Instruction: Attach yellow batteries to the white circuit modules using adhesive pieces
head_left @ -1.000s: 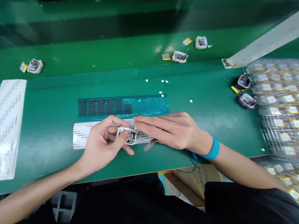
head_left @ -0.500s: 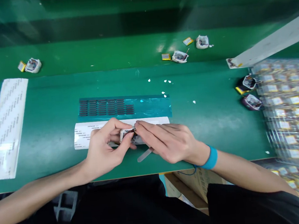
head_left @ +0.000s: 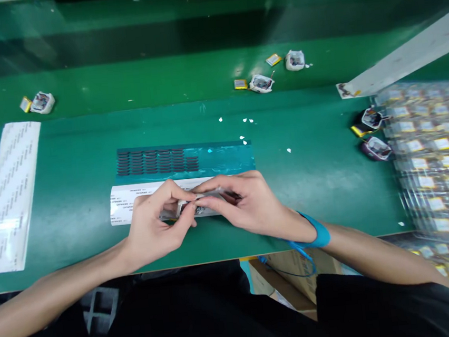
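Your left hand (head_left: 156, 225) pinches a small white electronic module (head_left: 188, 208) between thumb and fingers, low over the green worktop (head_left: 309, 181); your right hand (head_left: 247, 206) closes its fingertips on the same module from the other side, so both hands are curled shut around it; a blue wrist strap (head_left: 317, 232) circles your right wrist. The module sits just above a white label strip (head_left: 126, 202); beyond that lies a teal sheet of dark pads (head_left: 156, 161). Far right, trays of yellow-tagged parts (head_left: 434, 159) are stacked; two dark modules (head_left: 372, 133) lie beside them. More white modules (head_left: 262, 83) rest farther back; another white strip (head_left: 10, 189) lies far left.
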`<state>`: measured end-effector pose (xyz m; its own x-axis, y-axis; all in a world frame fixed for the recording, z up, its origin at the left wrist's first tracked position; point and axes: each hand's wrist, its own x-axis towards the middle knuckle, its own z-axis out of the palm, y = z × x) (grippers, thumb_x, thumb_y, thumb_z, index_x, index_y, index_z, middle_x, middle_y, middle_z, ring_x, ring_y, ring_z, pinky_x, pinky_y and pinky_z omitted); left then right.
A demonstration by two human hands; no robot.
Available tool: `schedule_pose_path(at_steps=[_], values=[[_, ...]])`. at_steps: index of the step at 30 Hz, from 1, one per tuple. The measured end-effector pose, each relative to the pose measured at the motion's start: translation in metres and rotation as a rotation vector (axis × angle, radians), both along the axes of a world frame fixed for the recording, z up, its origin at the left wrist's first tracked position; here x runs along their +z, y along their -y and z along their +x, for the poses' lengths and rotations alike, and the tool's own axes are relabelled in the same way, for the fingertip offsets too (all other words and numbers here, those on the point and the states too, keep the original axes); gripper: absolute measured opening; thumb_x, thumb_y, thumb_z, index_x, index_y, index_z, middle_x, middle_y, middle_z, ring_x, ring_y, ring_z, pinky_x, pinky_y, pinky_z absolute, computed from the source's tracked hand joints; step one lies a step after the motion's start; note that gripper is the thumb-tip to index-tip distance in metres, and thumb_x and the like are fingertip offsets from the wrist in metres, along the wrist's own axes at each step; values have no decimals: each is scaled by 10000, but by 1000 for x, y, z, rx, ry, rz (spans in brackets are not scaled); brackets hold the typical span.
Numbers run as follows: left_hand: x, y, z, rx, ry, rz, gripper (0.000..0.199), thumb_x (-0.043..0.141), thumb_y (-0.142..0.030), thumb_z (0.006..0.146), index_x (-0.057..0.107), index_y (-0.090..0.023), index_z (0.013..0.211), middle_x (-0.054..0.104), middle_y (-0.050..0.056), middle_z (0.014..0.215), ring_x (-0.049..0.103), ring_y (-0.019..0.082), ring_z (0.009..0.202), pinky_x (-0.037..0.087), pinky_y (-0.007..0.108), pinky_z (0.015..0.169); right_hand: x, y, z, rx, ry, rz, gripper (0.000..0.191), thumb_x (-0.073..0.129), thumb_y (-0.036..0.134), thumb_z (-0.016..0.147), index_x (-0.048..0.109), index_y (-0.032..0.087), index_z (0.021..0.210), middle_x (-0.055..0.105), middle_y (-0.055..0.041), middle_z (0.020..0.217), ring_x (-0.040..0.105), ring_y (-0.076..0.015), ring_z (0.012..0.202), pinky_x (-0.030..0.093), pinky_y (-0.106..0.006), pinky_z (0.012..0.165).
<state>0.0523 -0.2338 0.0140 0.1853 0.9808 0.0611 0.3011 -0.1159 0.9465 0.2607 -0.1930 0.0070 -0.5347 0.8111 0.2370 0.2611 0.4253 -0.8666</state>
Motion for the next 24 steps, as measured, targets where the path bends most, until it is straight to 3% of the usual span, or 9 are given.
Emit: schedule_pose_path(at_steps=[3, 8, 12, 14, 17, 20, 22, 24], values=[[-5, 2, -1, 3, -27, 146, 92, 687, -133, 917, 636, -206, 898, 776, -4, 747, 771, 149, 601, 629, 220, 583, -3, 0, -3, 9, -70, -195, 364, 701, 540, 1018, 756, 185, 958, 767, -16, 773, 502, -92, 447, 393, -247, 418], [-6, -2, -1, -10, -66, 337, 158, 738, -87, 907, 650, -205, 967, 801, -7, 794, 773, 135, 638, 599, 203, 608, -8, 3, -3, -51, -95, -220, 422, 692, 608, 997, 769, 194, 1006, 775, -61, 815, 672, -182, 621, 559, -302, 558], [-6, -6, 0, -32, -99, 298, 125, 765, -144, 930, 693, -185, 1025, 821, 12, 858, 750, 113, 652, 552, 189, 585, 4, -4, 2, -45, -43, -114, 394, 649, 546, 1049, 782, 187, 954, 761, -21, 748, 634, -129, 552, 492, -252, 521], [-8, -8, -1, -70, -107, 300, 63, 741, -151, 952, 721, -189, 997, 817, 17, 868, 735, 113, 670, 548, 197, 594, 15, -10, 8, -80, -84, -58, 425, 570, 510, 1095, 787, 200, 901, 787, -35, 815, 679, -142, 611, 508, -259, 538], [-14, -10, -3, -168, -129, 370, 66, 684, -159, 983, 732, -190, 1016, 810, 59, 937, 743, 159, 800, 583, 249, 672, 31, -14, 22, -299, -210, 118, 544, 457, 559, 1117, 789, 235, 834, 791, -70, 924, 734, -203, 739, 573, -325, 586], [-21, -12, -4, -260, -170, 407, 98, 616, -154, 1006, 681, -180, 1075, 803, 110, 1082, 754, 227, 1011, 614, 362, 860, 35, -9, 40, -535, -150, 300, 619, 409, 619, 1109, 791, 270, 769, 701, -64, 682, 680, -223, 619, 598, -397, 619], [-24, -13, -4, -295, -227, 356, 104, 576, -145, 1018, 640, -183, 1091, 790, 120, 1150, 746, 248, 1080, 603, 405, 919, 31, -2, 52, -526, -74, 176, 589, 433, 574, 1120, 798, 265, 775, 708, -53, 646, 670, -206, 551, 618, -397, 611], [-25, -13, -3, -313, -283, 308, 117, 546, -139, 1029, 619, -186, 1107, 778, 117, 1172, 739, 252, 1097, 593, 409, 926, 24, 6, 63, -455, -34, -37, 441, 568, 502, 1094, 815, 242, 838, 780, -56, 763, 728, -201, 597, 651, -363, 595]])
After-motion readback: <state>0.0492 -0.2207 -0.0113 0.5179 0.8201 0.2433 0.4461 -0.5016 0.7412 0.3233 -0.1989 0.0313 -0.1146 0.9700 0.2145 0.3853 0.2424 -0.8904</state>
